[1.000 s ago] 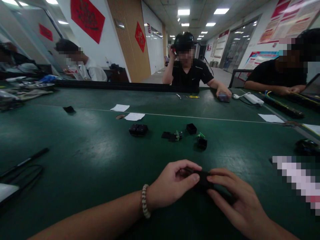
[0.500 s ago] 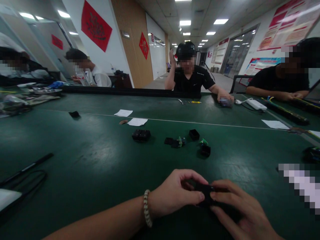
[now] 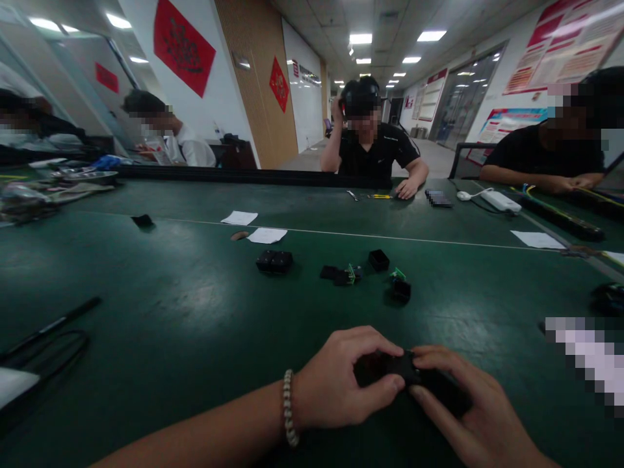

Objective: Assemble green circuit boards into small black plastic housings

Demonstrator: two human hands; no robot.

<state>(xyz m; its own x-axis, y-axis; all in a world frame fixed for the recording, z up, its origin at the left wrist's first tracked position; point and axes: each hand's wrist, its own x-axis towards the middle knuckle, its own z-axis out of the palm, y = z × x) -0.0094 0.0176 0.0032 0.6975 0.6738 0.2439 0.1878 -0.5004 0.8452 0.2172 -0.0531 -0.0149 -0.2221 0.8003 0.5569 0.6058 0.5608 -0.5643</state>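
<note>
A small black plastic piece (image 3: pixel 404 368), like a case part, is held low over the green table (image 3: pixel 195 351) at the lower right. My left hand (image 3: pixel 336 380), with a beaded bracelet at the wrist, pinches its left side between thumb and fingers. From the right, my right hand (image 3: pixel 480 406) grips the other end with thumb and fingertips; the fingers partly cover the piece. Beyond my hands lie a black part with a green circuit board (image 3: pixel 350 275), an open black box (image 3: pixel 379 260), and a second small black box (image 3: pixel 401 290) beside another green board (image 3: pixel 398 274).
A pair of joined black boxes (image 3: pixel 274 262) sits mid-table near two paper sheets (image 3: pixel 268 235). A black cable (image 3: pixel 73 344) lies at left. Across the table, a person (image 3: pixel 373 149) rests a hand near a yellow tool (image 3: pixel 381 196). A white power strip (image 3: pixel 500 201) is farther right.
My hands stay on the black piece, with their fingers slightly shifted. The person opposite has taken a hand off the dark pixelated object and moved it leftward, near the yellow tool.
</note>
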